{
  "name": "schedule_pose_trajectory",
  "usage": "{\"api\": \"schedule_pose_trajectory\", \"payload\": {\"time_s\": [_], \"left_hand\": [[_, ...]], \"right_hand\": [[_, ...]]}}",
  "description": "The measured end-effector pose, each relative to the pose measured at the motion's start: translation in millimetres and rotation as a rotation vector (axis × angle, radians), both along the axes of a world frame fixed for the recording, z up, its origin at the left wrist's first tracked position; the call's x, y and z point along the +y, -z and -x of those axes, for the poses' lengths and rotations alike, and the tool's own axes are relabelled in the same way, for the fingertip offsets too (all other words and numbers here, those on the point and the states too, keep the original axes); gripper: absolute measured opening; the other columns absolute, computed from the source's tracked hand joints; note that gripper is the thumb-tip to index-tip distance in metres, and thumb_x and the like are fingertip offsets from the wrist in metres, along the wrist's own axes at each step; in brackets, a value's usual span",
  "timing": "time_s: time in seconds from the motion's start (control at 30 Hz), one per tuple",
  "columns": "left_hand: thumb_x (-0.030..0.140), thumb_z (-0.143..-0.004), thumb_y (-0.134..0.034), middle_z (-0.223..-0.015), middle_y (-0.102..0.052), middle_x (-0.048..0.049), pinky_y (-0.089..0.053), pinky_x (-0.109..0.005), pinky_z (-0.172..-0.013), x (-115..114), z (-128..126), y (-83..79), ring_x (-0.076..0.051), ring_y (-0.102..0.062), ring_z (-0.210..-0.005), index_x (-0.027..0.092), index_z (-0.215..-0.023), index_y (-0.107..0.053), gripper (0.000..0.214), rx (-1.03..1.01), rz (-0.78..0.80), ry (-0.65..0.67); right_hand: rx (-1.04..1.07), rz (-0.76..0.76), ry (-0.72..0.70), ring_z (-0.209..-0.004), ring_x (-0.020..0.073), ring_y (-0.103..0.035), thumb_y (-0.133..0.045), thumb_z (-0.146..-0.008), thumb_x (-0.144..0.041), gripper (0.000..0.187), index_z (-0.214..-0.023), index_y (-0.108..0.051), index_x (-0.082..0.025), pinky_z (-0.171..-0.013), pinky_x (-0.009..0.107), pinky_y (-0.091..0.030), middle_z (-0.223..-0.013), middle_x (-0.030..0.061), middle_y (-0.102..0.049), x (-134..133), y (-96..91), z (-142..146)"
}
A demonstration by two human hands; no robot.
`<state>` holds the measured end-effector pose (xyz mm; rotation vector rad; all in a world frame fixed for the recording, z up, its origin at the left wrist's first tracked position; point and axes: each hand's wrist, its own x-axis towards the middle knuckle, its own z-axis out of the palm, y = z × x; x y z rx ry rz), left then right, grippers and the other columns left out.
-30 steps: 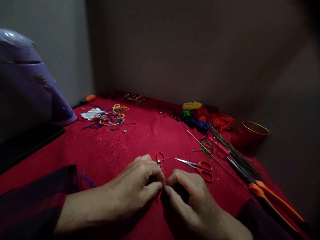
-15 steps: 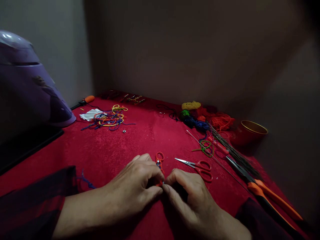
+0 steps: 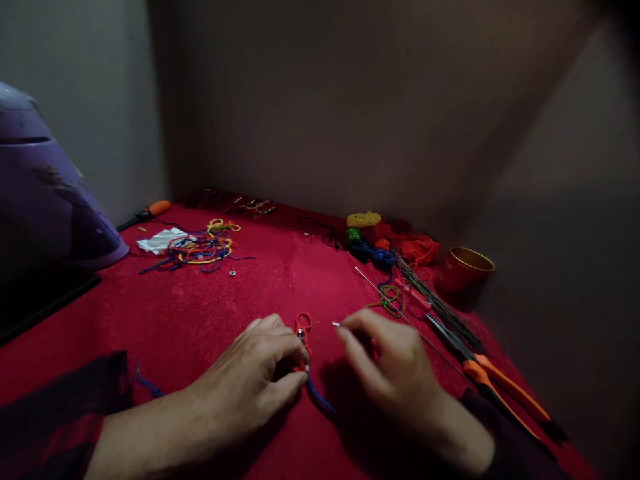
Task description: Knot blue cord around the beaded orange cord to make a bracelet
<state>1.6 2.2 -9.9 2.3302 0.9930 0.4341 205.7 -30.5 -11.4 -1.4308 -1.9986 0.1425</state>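
My left hand pinches a small braided cord piece with orange-red and blue strands and silvery beads. The orange loop of this piece lies beyond the fingertips, and a blue cord tail runs out to the right below them. My right hand is closed over the small red-handled scissors, apart from the cord piece. Only the silver blade tip pokes out past its fingers; most of the scissors is hidden under the hand.
Tangled cords lie at the left near a purple container. Yarn bundles, a red cup, thin sticks, a long needle-like rod and large orange-handled shears stand or lie at the right.
My right hand has left the cord piece and moved over the scissors, covering them. The blue tail now shows. My left hand keeps its pinch; the whole view has shifted.
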Motion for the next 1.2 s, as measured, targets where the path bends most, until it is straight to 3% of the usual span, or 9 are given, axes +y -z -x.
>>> {"api": "schedule_pose_trajectory", "payload": {"time_s": [0.1,0.17,0.27,0.4,0.6,0.8,0.97,1.07,1.2], "left_hand": [[0.015,-0.081,-0.053,-0.078,-0.055,-0.0009,-0.037,-0.029,-0.068,1.1,0.2,-1.2,-0.017,-0.048,-0.076,0.018,-0.072,-0.059,0.012,-0.001,0.057,-0.018],[0.017,-0.082,-0.054,-0.078,-0.056,-0.0009,-0.038,-0.029,-0.069,2.0,0.9,-1.8,-0.017,-0.049,-0.077,0.018,-0.072,-0.060,0.011,-0.015,0.096,-0.021],[0.016,-0.079,-0.055,-0.079,-0.057,-0.0006,-0.038,-0.029,-0.072,3.7,1.4,-3.8,-0.017,-0.050,-0.079,0.018,-0.073,-0.062,0.009,-0.028,0.167,-0.027],[0.016,-0.076,-0.057,-0.077,-0.058,0.0001,-0.039,-0.028,-0.074,5.8,-0.1,-7.6,-0.017,-0.051,-0.083,0.018,-0.071,-0.063,0.008,-0.062,0.268,-0.027],[0.017,-0.074,-0.055,-0.074,-0.059,0.0004,-0.039,-0.028,-0.074,9.0,0.4,-6.3,-0.016,-0.052,-0.080,0.017,-0.068,-0.062,0.009,-0.081,0.319,-0.026],[0.024,-0.075,-0.053,-0.075,-0.056,0.0002,-0.040,-0.028,-0.072,12.3,1.7,-4.9,-0.016,-0.051,-0.076,0.017,-0.068,-0.060,0.012,-0.074,0.349,-0.042],[0.027,-0.074,-0.052,-0.072,-0.056,-0.0003,-0.039,-0.030,-0.070,11.2,-0.3,-5.9,-0.017,-0.050,-0.075,0.017,-0.067,-0.059,0.014,-0.081,0.369,-0.070],[0.027,-0.075,-0.051,-0.072,-0.055,0.0001,-0.038,-0.029,-0.067,10.4,-0.5,-6.1,-0.017,-0.049,-0.074,0.017,-0.066,-0.058,0.015,-0.082,0.388,-0.072],[0.025,-0.076,-0.054,-0.073,-0.056,-0.0002,-0.038,-0.030,-0.070,10.9,0.2,-5.1,-0.017,-0.050,-0.077,0.017,-0.067,-0.060,0.013,-0.057,0.363,-0.058]], "right_hand": [[-0.245,0.039,0.354,-0.073,0.0195,-0.061,-0.051,-0.081,-0.017,0.010,-0.086,-0.060,-0.019,-0.064,0.029,-0.038,-0.083,0.0048,-0.066,17.0,-15.6,-38.1],[-0.456,0.204,0.509,-0.074,0.0211,-0.062,-0.051,-0.082,-0.021,0.011,-0.089,-0.060,-0.019,-0.058,0.028,-0.036,-0.087,0.0066,-0.067,24.7,-17.5,-61.4],[-0.526,0.296,0.499,-0.063,0.0200,-0.061,-0.052,-0.077,-0.017,0.008,-0.076,-0.060,-0.019,-0.050,0.027,-0.028,-0.073,0.0059,-0.066,28.5,-9.3,-81.6],[-0.566,0.295,0.479,-0.064,0.0202,-0.062,-0.053,-0.073,-0.011,0.010,-0.069,-0.058,-0.019,-0.049,0.027,-0.025,-0.071,0.0068,-0.066,27.4,0.2,-84.9],[-0.553,0.162,0.518,-0.066,0.0211,-0.060,-0.048,-0.086,-0.020,0.012,-0.085,-0.059,-0.019,-0.052,0.029,-0.028,-0.076,0.0069,-0.065,23.0,-10.4,-72.2],[-0.307,-0.200,0.235,-0.078,0.0220,-0.057,-0.048,-0.091,-0.019,0.013,-0.085,-0.060,-0.019,-0.071,0.034,-0.043,-0.079,0.0070,-0.061,15.1,-18.4,-56.5],[0.253,-0.361,0.146,-0.061,0.0150,-0.059,-0.052,-0.091,-0.016,0.008,-0.096,-0.053,-0.022,-0.059,0.028,-0.047,-0.071,0.0009,-0.062,-3.2,-28.9,-41.8],[0.568,-0.286,0.011,-0.052,0.0124,-0.057,-0.050,-0.093,-0.016,0.008,-0.095,-0.049,-0.024,-0.048,0.025,-0.046,-0.070,0.0000,-0.064,-12.2,-31.5,-31.2],[0.586,-0.029,-0.137,-0.048,0.0100,-0.055,-0.047,-0.094,-0.017,0.006,-0.095,-0.046,-0.023,-0.045,0.022,-0.044,-0.070,-0.0006,-0.064,-9.1,-21.5,-23.4]]}}
